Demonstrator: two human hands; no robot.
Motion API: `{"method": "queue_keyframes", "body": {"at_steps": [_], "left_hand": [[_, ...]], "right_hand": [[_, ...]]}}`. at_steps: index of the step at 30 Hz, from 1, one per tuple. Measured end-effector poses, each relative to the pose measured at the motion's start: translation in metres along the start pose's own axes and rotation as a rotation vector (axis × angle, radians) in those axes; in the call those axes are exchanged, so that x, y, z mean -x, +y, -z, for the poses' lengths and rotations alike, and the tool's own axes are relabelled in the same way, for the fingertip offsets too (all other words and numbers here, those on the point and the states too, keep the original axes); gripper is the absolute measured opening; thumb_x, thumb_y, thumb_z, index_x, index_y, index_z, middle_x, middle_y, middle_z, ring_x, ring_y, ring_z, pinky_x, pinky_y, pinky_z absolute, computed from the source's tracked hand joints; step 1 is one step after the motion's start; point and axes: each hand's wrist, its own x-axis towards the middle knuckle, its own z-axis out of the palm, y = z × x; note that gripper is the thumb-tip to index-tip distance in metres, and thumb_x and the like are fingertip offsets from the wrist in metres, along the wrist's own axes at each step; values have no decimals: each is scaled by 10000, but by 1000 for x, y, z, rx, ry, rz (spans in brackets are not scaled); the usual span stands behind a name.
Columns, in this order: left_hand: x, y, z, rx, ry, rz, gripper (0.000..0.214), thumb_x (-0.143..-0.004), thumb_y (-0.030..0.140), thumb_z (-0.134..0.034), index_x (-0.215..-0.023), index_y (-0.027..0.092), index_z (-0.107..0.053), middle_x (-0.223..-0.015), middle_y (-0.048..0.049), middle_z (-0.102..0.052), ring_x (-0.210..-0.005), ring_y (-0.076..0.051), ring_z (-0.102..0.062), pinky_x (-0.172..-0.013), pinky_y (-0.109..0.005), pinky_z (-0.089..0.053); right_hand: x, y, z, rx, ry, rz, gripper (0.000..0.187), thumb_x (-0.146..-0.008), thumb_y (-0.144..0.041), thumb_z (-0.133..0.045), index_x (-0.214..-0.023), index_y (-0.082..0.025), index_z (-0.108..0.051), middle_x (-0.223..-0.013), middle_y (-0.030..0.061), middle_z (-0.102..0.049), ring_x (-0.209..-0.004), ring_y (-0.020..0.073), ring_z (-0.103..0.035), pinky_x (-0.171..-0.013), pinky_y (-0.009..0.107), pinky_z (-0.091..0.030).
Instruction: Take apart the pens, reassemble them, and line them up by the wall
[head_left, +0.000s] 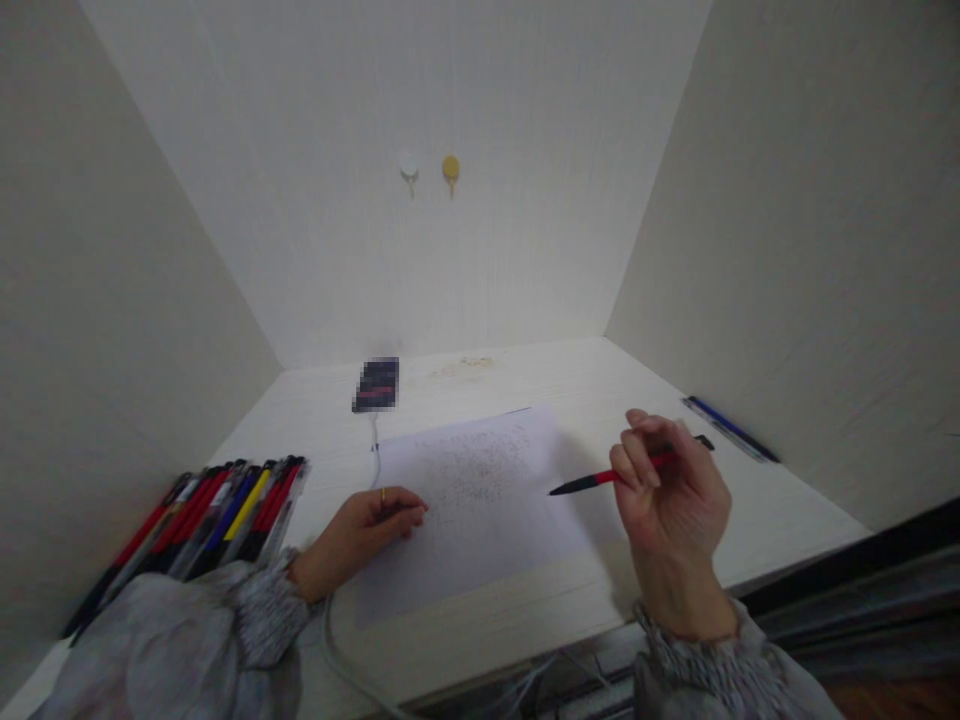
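Note:
My right hand (671, 490) is raised at the right of the paper, fingers curled round a red pen (606, 478) with a black grip. The pen's dark tip points left, over the right part of the sheet. On the left edge of the white paper (405, 585) rests my left hand (375, 525), its fingers loosely bent and extended, a ring on one of them. It holds nothing that I can see. Small dark marks cover the upper middle of the sheet.
Several pens (217, 510) in red, black, blue and yellow lie in a row at the left. A phone (376, 385) with a white cable (376, 450) is at the back. Blue and clear pens (731, 430) lie along the right wall. Two hooks (450, 168) hang on the back wall.

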Motion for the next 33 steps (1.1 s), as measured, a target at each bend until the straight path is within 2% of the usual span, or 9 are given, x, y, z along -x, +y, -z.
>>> {"method": "queue_keyframes", "body": {"at_steps": [2,5,9,11,16,21,24,29,33], "left_hand": [[0,1,0,2,-6,2,234,-684,334,-539,-810,145,-590,-691,-17,-614,-607,-121,-532,-601,-241,-428],[1,1,0,4,-14,10,237,-685,337,-537,-811,142,-587,-695,-19,-611,-610,-122,-531,-602,-240,-425],[1,1,0,4,-10,11,231,-682,333,-541,-805,143,-585,-685,-13,-607,-603,-120,-531,-594,-237,-424],[1,1,0,-5,-7,6,223,-682,326,-541,-804,145,-586,-677,-8,-606,-602,-118,-532,-596,-234,-424],[1,0,0,-18,-2,1,219,-684,328,-537,-799,150,-589,-682,-6,-611,-600,-117,-535,-596,-232,-428],[1,-1,0,-24,4,-8,231,-685,341,-538,-806,151,-590,-700,-15,-619,-610,-122,-542,-602,-237,-434],[0,-2,0,-19,0,1,234,-685,337,-541,-810,146,-589,-691,-16,-617,-605,-121,-540,-600,-237,-433],[-1,-5,0,1,0,7,225,-686,338,-542,-811,159,-593,-701,-11,-621,-621,-122,-547,-608,-233,-435],[0,-3,0,-7,0,7,223,-682,340,-543,-805,161,-594,-696,-8,-621,-618,-124,-549,-607,-234,-437]], "right_hand": [[-4,3,-5,125,-40,60,230,-745,-215,-437,-601,-155,-606,-746,19,-554,-465,30,-414,-434,179,-348],[-15,9,-5,343,-102,126,403,-794,-328,-349,-548,-152,-615,-655,51,-576,-649,118,-529,-613,254,-408],[-27,18,4,668,-157,-8,537,-815,-463,-236,-635,-143,-628,-366,2,-470,-445,128,-505,-535,284,-403],[-29,22,9,757,-189,-105,476,-791,-475,-307,-677,-138,-622,-385,3,-506,-443,132,-518,-521,281,-406],[-25,30,15,851,-266,-188,215,-580,-340,-650,-618,-151,-555,-523,-6,-575,-477,110,-518,-479,230,-398],[-20,29,17,793,-258,-230,299,-761,-404,-434,-649,-149,-542,-377,-37,-484,-319,70,-429,-356,191,-306],[-18,29,17,709,-267,-297,427,-775,-479,-343,-719,-128,-580,-368,-10,-504,-342,112,-500,-373,218,-363],[-18,33,13,741,-299,-323,265,-624,-397,-590,-671,-136,-581,-531,26,-601,-497,141,-574,-508,261,-447],[-20,41,14,842,-304,-337,188,-579,-261,-644,-606,-161,-487,-470,-30,-548,-428,89,-505,-436,200,-383]]}}
